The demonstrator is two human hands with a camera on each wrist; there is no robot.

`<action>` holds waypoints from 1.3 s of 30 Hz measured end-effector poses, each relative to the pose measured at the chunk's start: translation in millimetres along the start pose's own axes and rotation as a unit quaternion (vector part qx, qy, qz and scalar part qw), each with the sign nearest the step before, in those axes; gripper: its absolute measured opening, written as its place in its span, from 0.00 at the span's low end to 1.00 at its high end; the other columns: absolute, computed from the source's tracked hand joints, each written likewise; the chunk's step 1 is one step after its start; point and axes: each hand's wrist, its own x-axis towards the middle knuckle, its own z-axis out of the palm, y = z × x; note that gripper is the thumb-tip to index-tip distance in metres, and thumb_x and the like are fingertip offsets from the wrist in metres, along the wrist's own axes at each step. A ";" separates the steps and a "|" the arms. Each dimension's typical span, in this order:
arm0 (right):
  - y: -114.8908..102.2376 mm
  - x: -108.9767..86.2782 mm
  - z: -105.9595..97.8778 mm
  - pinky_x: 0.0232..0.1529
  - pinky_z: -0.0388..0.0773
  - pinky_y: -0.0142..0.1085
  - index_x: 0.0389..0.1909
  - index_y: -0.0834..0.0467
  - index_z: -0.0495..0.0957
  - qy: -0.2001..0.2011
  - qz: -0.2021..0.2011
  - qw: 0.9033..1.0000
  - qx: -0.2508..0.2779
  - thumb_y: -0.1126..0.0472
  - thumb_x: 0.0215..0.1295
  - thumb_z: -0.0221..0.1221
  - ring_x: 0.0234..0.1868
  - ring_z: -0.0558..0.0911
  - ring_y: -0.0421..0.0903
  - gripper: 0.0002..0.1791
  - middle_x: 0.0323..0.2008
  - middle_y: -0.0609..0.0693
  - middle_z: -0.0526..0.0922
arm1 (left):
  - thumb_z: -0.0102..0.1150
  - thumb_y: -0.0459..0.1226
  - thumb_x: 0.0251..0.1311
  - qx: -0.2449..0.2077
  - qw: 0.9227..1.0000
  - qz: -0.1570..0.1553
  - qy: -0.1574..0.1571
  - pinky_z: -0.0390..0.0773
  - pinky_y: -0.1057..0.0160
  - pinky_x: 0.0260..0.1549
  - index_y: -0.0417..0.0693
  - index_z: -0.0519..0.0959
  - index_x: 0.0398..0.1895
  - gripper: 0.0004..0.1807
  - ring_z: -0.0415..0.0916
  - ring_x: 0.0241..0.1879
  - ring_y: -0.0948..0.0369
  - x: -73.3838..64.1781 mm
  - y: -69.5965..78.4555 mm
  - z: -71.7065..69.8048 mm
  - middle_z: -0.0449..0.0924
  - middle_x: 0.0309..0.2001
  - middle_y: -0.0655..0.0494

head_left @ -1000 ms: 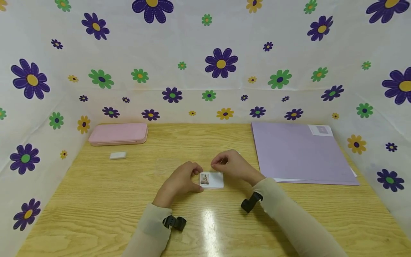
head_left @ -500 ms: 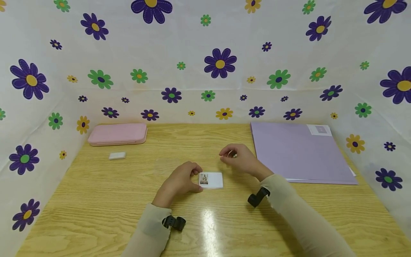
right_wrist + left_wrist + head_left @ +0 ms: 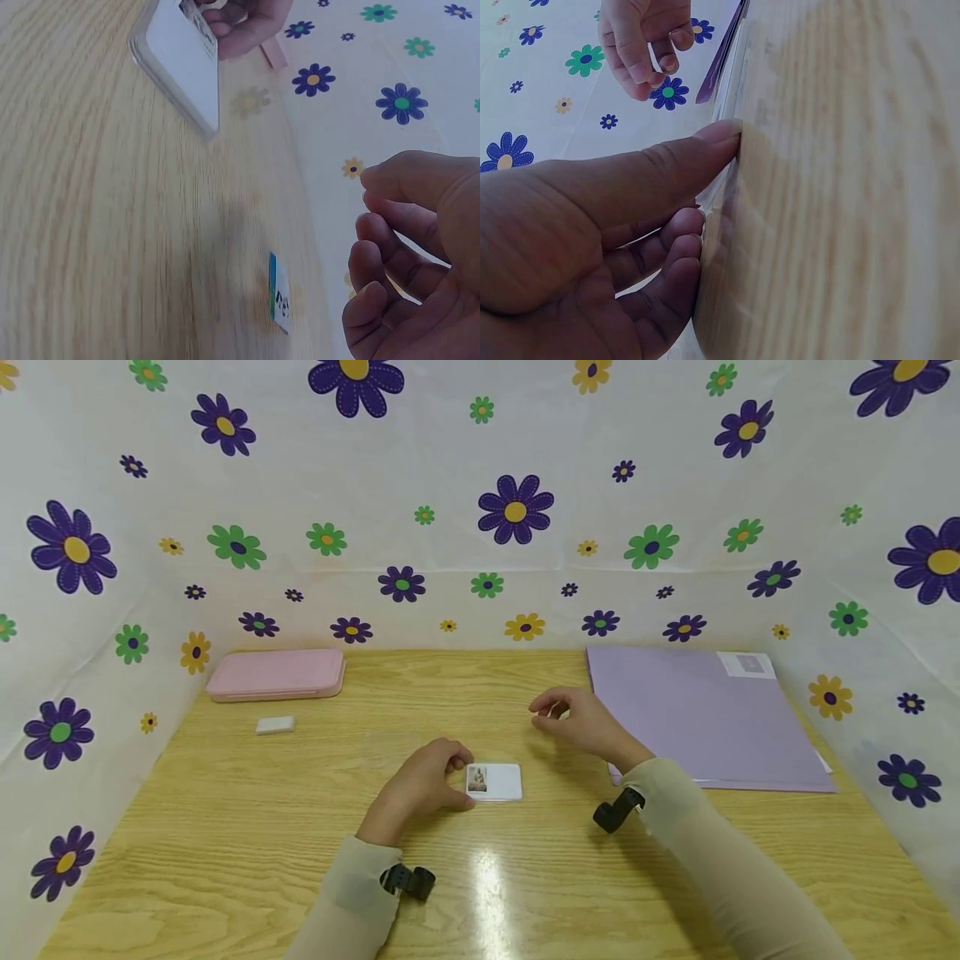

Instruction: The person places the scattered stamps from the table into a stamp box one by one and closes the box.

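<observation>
A white card with a small brownish picture at its left end lies flat on the wooden table; its clear, layered edge shows in the right wrist view. My left hand holds it by the left end, thumb at the near corner and fingertips at the far one. In the left wrist view the thumb presses the clear edge. My right hand hovers above the table, right of and beyond the card. Its fingers are loosely bent, and nothing shows between them. Under it lies a small white piece with a blue-green edge.
A pink case lies at the back left, with a white block in front of it. Purple folders with white sheets lie on the right. A faint clear sheet lies left of centre. Flowered cloth walls the table.
My right hand has drawn away from the card, moving right and toward the back. My left hand and the card have stayed in place.
</observation>
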 end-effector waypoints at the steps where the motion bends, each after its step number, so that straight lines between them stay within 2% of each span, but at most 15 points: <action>1: 1.8 0.5 -1.3 0.38 0.75 0.41 0.47 0.61 0.83 0.002 0.004 1.000 0.000 0.59 0.67 0.63 0.40 0.78 0.48 0.12 0.41 0.50 0.82 | 0.80 0.32 0.42 0.000 1.000 0.000 0.000 0.72 0.55 0.50 0.43 0.79 0.51 0.29 0.70 0.45 0.56 0.2 -0.1 0.0 0.74 0.44 0.55; 10: 15.3 2.1 -10.5 0.38 0.76 0.40 0.46 0.58 0.83 0.008 0.049 0.999 -0.004 0.59 0.67 0.63 0.41 0.77 0.49 0.11 0.40 0.51 0.82 | 0.80 0.32 0.43 0.000 1.000 0.000 -0.001 0.72 0.55 0.49 0.43 0.78 0.51 0.29 0.69 0.44 0.56 0.5 0.3 -0.3 0.74 0.44 0.55; 27: 31.4 7.1 -11.1 0.39 0.77 0.38 0.48 0.58 0.83 0.003 0.109 0.994 -0.011 0.59 0.67 0.63 0.43 0.77 0.50 0.12 0.43 0.53 0.81 | 0.80 0.33 0.43 0.005 1.000 0.008 -0.008 0.72 0.55 0.50 0.43 0.78 0.51 0.29 0.69 0.45 0.57 2.3 -3.1 0.6 0.73 0.44 0.55; 34: 36.3 8.5 -6.9 0.38 0.78 0.38 0.47 0.61 0.83 0.006 0.105 0.994 -0.021 0.61 0.68 0.62 0.41 0.78 0.50 0.10 0.41 0.53 0.82 | 0.80 0.33 0.43 0.010 1.000 0.011 -0.009 0.72 0.55 0.50 0.43 0.77 0.51 0.29 0.69 0.45 0.57 2.1 -3.4 0.8 0.73 0.45 0.55; 39: 38.4 11.2 -5.2 0.42 0.76 0.40 0.44 0.62 0.83 0.017 0.091 0.994 -0.049 0.63 0.67 0.63 0.41 0.78 0.49 0.09 0.39 0.53 0.82 | 0.80 0.33 0.43 0.009 1.000 0.012 -0.007 0.72 0.55 0.50 0.43 0.77 0.51 0.30 0.69 0.45 0.57 2.1 -3.4 1.1 0.73 0.45 0.55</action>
